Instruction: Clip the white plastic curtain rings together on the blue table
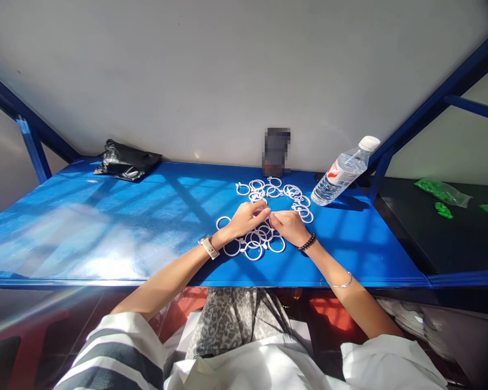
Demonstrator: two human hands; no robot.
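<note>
My left hand (247,218) and my right hand (289,225) meet over the blue table (146,227), fingertips nearly touching. Both are closed in a pinch on what looks like a white plastic ring, mostly covered by the fingers. Beneath and in front of the hands lies a pile of thin white plastic rings (254,251) with small knobs or loops on their edges. More of these rings (293,192) are scattered behind the hands, and a few lie just right of my right hand.
A tilted-looking water bottle (341,170) with a white cap stands at the right. A dark pixelated object (276,149) is against the back wall. At the back left lies a black plastic bag (127,161). Green items in a clear bag (442,192) rest on a dark surface beyond the blue frame.
</note>
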